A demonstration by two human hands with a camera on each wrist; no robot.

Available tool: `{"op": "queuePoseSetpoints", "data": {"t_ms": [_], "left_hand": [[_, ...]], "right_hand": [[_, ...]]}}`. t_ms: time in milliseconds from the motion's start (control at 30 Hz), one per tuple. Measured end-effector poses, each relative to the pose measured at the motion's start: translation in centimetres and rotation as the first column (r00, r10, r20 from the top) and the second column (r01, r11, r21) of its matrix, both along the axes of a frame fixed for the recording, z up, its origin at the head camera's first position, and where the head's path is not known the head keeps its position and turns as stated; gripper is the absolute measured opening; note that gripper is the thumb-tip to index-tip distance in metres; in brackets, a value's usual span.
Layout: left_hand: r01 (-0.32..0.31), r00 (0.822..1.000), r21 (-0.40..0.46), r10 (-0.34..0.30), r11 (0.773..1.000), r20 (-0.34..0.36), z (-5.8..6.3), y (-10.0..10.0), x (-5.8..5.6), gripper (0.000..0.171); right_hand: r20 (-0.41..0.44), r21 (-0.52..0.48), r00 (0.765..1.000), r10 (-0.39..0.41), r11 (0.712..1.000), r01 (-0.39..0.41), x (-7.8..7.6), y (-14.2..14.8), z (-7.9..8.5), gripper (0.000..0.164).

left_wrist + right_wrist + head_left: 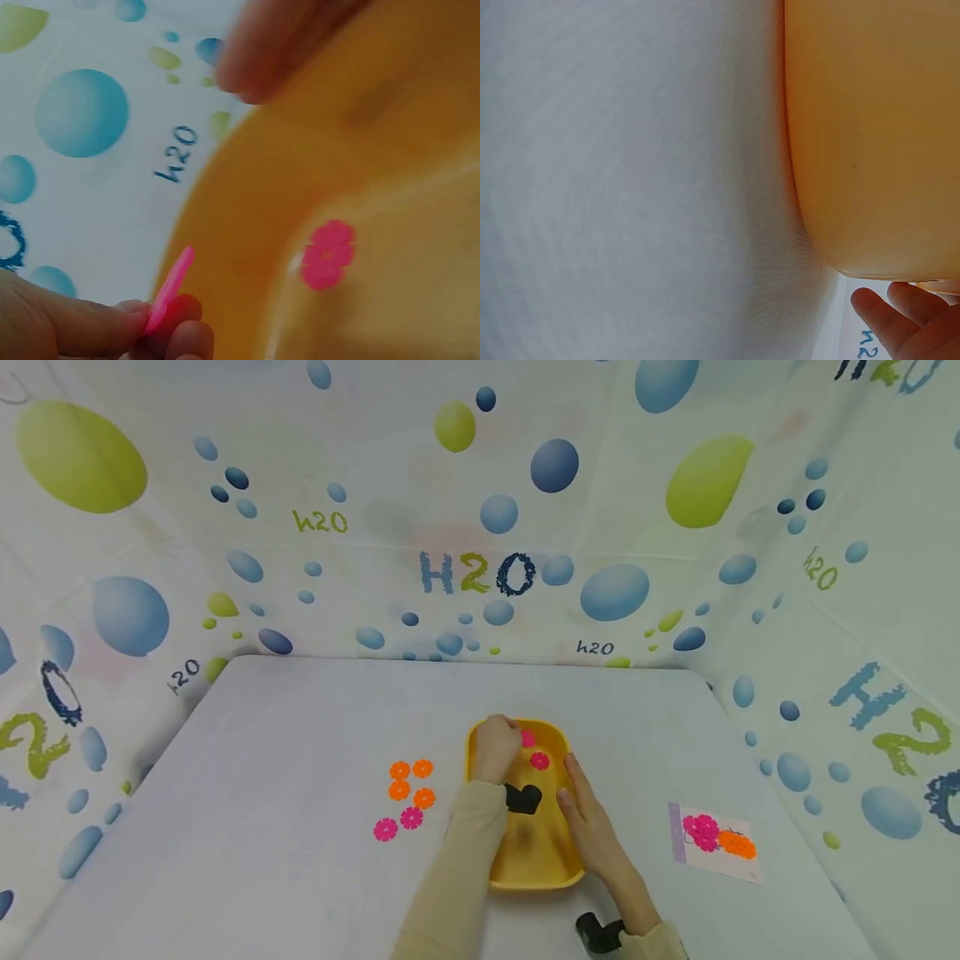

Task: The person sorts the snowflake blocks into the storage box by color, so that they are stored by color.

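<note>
Thumb and fingers of my left hand (497, 747) pinch a pink flower-shaped disc (171, 291), which is edge-on in the left wrist view. This hand is over the far left part of a yellow tray (536, 864). Another pink flower disc (539, 761) lies flat on the tray's floor. At the tray's right side is my right hand (596, 831), its fingers extended along the outside and its thumb at the inner rim. Two of its fingers (881, 319) show beside the tray wall in the right wrist view.
Left of the tray, several orange flower discs (400, 770) and two pink ones (386, 829) lie on the white table (285, 827). To the right lies a card (716, 864) with pink and orange flower shapes. Black wrist cameras (523, 799) are on both wrists.
</note>
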State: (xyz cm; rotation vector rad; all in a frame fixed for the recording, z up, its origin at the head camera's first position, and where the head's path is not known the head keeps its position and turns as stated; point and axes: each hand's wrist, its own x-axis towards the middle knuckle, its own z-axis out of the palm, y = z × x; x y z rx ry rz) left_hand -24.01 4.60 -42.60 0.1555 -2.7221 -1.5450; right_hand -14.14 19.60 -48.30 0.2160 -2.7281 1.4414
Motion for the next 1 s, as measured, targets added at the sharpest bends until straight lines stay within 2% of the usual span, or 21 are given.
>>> {"op": "queuePoseSetpoints", "data": {"t_ms": [233,300,400,567,800,1000], "left_hand": [[-0.06,0.997,-0.086,0.064,0.994,0.036,-2.2,1.3,0.0,0.039],[-0.071,0.995,-0.083,0.076,0.994,0.058,-2.5,1.5,0.0,0.042],[-0.09,0.994,-0.058,0.093,0.994,0.061,-2.7,1.6,0.0,0.043],[-0.118,0.992,-0.071,0.121,0.99,0.045,-3.3,1.5,-0.2,0.045],[-0.088,0.995,0.001,0.088,0.996,0.054,-4.0,1.2,-0.3,0.046],[-0.072,0.995,-0.077,0.076,0.994,0.063,-4.2,1.5,-0.5,0.037]], "right_hand": [[-0.012,-0.011,1.0,0.01,1.0,-0.01,-0.1,-0.1,0.0,0.057],[-0.01,-0.015,1.0,0.013,1.0,-0.013,-0.1,-0.1,0.1,0.057],[-0.003,-0.016,1.0,0.015,1.0,-0.015,-0.1,-0.1,0.1,0.058],[0.0,-0.013,1.0,0.009,1.0,-0.009,-0.1,0.0,0.0,0.057],[0.003,-0.021,1.0,0.012,1.0,-0.012,-0.1,0.0,0.0,0.058],[-0.002,-0.021,1.0,0.013,1.0,-0.013,0.0,0.1,0.0,0.058]]}}
